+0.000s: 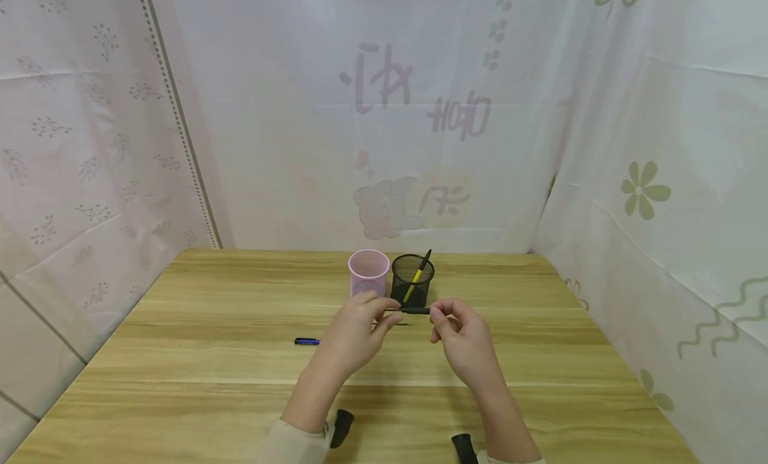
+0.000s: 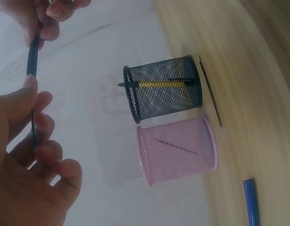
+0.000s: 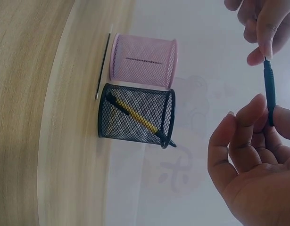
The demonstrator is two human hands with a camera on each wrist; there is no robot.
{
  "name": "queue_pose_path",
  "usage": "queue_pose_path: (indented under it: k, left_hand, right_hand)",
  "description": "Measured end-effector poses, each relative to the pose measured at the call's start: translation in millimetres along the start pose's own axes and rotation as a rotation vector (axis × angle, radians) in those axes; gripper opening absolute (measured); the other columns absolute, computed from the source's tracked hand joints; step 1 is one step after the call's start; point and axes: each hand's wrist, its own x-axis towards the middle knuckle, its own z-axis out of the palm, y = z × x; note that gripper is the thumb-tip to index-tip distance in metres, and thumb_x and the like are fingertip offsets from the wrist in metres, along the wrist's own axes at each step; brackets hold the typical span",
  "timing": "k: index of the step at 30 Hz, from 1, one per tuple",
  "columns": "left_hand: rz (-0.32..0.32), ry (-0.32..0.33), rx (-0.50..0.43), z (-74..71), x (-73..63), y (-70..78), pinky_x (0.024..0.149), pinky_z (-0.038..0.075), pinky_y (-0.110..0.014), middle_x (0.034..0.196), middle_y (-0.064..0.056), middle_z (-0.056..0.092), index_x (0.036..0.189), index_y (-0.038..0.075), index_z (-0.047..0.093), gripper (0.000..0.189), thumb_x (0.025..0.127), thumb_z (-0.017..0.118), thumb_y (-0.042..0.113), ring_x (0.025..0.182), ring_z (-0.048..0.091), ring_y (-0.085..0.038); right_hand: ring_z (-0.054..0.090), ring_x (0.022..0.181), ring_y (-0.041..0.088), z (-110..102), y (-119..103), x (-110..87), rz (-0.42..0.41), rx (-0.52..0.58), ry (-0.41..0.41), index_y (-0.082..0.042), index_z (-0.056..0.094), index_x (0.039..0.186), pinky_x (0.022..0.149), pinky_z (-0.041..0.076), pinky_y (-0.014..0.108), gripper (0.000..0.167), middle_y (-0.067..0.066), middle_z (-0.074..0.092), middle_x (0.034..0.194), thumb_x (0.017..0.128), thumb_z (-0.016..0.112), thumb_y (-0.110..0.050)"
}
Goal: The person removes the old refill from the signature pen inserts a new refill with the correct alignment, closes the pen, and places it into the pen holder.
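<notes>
Both hands hold one slim item above the table: a black pen barrel (image 3: 269, 87) with a thin dark refill (image 2: 33, 125) coming out of one end. My left hand (image 1: 362, 327) pinches the refill, its thumb right at the barrel's end. The other end of the barrel is between the thumb and fingers of my right hand (image 1: 465, 337). Behind the hands stand a pink mesh cup (image 1: 369, 267) and a black mesh cup (image 1: 413, 277). A yellow and black pen (image 1: 417, 277) leans inside the black cup. Through the pink mesh shows a thin dark stick (image 2: 175, 146).
Another thin dark refill (image 3: 103, 66) lies on the wooden table (image 1: 198, 357) in front of the cups. A blue pen piece (image 1: 307, 341) lies left of my left hand, partly hidden by it. Patterned curtains (image 1: 288, 151) enclose the table's back and sides.
</notes>
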Motion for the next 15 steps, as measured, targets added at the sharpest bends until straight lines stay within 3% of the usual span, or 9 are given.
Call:
queue_pose_path:
  k: [6,10,15]
  left_hand:
    - [-0.007,-0.011,0.000,-1.4,-2.4,-1.0,0.087,0.060,-0.036,0.110,0.002,0.072,0.126,0.016,0.075,0.028,0.102,0.073,0.030,0.101,0.067,-0.015]
    - [-0.013,0.015,-0.047,-4.4,-3.7,-6.9,0.092,0.059,-0.038,0.118,0.000,0.074,0.126,0.015,0.074,0.029,0.100,0.076,0.027,0.107,0.067,-0.017]
    - [-0.044,0.052,-0.141,-12.1,-5.0,-17.9,0.087,0.059,-0.038,0.108,0.003,0.074,0.121,0.016,0.074,0.023,0.098,0.078,0.021,0.099,0.067,-0.016]
  right_hand:
    - [0.066,0.078,0.017,-0.3,0.4,-0.3,0.005,-0.004,0.003,-0.009,0.068,0.115,0.059,0.038,0.027,0.017,0.006,0.065,0.099,0.110,0.060,-0.023]
    - [0.066,0.079,0.017,-2.0,-0.1,0.1,0.030,-0.004,0.008,-0.008,0.068,0.118,0.062,0.042,0.027,0.020,0.006,0.065,0.101,0.111,0.059,-0.025]
    - [0.066,0.081,0.016,-6.6,-0.9,1.0,0.044,0.005,0.020,-0.008,0.068,0.120,0.070,0.048,0.026,0.021,0.006,0.065,0.106,0.111,0.058,-0.025]
